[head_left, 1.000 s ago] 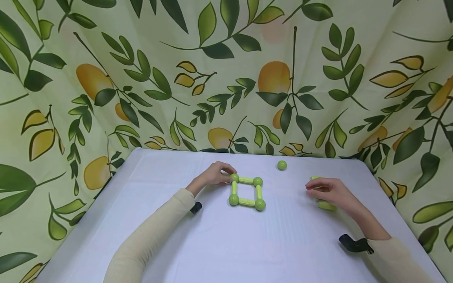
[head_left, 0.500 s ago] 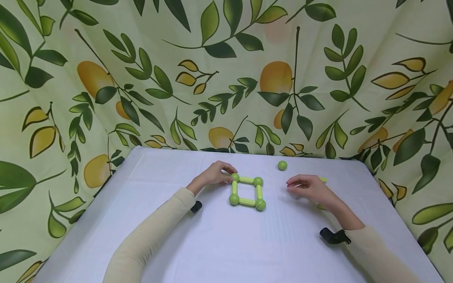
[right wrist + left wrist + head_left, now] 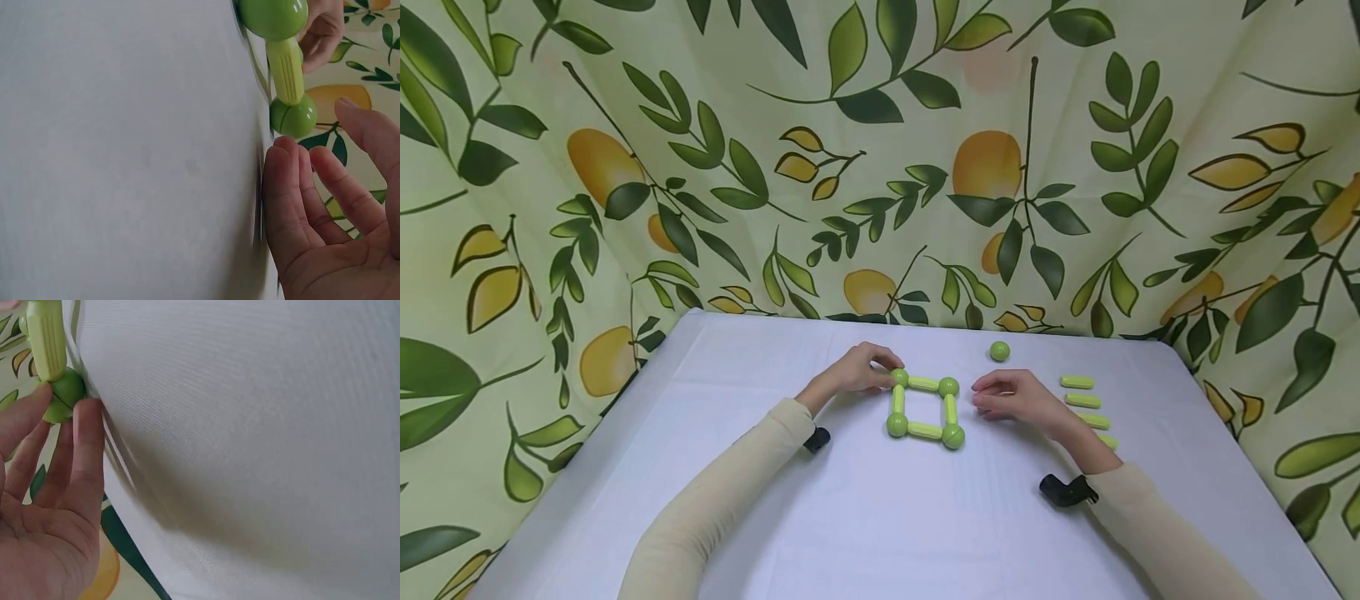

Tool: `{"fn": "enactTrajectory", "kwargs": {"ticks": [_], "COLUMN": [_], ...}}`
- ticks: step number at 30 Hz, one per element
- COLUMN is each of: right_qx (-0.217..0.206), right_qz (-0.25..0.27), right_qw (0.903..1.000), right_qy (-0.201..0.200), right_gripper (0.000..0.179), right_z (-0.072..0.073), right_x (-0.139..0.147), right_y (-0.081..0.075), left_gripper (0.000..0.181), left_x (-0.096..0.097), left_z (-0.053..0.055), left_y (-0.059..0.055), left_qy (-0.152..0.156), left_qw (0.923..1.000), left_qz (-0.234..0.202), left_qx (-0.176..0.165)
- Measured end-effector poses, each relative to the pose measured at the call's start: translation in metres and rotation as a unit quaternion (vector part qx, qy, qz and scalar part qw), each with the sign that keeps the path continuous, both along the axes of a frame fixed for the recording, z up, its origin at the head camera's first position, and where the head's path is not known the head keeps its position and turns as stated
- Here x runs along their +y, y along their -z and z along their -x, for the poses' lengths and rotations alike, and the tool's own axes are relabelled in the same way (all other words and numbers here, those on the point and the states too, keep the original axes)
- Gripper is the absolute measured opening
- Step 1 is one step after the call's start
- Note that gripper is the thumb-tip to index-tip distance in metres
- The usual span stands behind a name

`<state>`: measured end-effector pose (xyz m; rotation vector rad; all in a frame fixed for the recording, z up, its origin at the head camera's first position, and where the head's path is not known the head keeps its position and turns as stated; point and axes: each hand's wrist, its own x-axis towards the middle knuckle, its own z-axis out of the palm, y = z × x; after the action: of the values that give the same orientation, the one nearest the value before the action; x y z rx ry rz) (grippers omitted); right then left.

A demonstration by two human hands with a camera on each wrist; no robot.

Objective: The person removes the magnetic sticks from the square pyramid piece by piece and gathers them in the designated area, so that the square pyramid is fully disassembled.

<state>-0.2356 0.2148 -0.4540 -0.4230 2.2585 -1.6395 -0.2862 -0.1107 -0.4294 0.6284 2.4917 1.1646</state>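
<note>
On the white table lies a square of yellow-green rods with a green ball at each corner; its near rod [image 3: 925, 431] faces me. My left hand [image 3: 859, 369] pinches the far-left ball [image 3: 70, 389] between thumb and fingers, as the left wrist view shows. To the right of the square, my right hand [image 3: 1018, 397] holds nothing. Its fingers are spread loosely, thumb apart, and point at the far-right ball [image 3: 949, 387]. In the right wrist view the fingertips [image 3: 285, 147] are close to a corner ball [image 3: 294, 116].
A loose green ball [image 3: 999, 351] sits near the table's back edge. Several loose rods [image 3: 1077, 382] lie in a column behind the right hand and forearm, partly covered. A leaf-and-fruit patterned curtain [image 3: 880, 167] hangs behind the table [image 3: 865, 533].
My right hand has moved left, away from the loose rods and up to the square, uncovering most of the rods. The left hand keeps its hold on the corner ball.
</note>
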Motion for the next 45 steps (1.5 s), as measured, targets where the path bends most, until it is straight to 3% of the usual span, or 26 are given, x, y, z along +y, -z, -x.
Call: {"fn": "enactTrajectory", "kwargs": {"ticks": [6, 11, 19, 26, 45], "right_qx": [-0.009, -0.018, 0.005, 0.000, 0.018], "right_qz": [0.006, 0.006, -0.010, -0.006, -0.042], "right_qw": [0.9999, 0.9998, 0.9999, 0.9995, 0.9969], "right_qy": [-0.006, -0.002, 0.012, 0.030, 0.064], "right_gripper": [0.034, 0.035, 0.032, 0.030, 0.032], "right_z": [-0.001, -0.005, -0.008, -0.011, -0.016], "right_x": [-0.010, -0.018, -0.031, -0.042, -0.048], "right_y": [0.001, -0.001, 0.002, 0.002, 0.001], "left_gripper": [0.025, 0.025, 0.023, 0.015, 0.025], "left_x": [0.002, 0.009, 0.036, 0.056, 0.068], "left_z": [0.000, 0.002, 0.008, 0.010, 0.009], "left_y": [-0.004, -0.005, -0.004, 0.000, 0.002], "left_qy": [0.013, 0.038, 0.067, 0.103, 0.110], "left_qw": [0.9999, 0.9985, 0.9945, 0.9928, 0.9922], "left_qz": [0.000, -0.009, 0.015, 0.018, 0.046], "left_qx": [0.004, 0.038, 0.080, 0.058, 0.036]}}
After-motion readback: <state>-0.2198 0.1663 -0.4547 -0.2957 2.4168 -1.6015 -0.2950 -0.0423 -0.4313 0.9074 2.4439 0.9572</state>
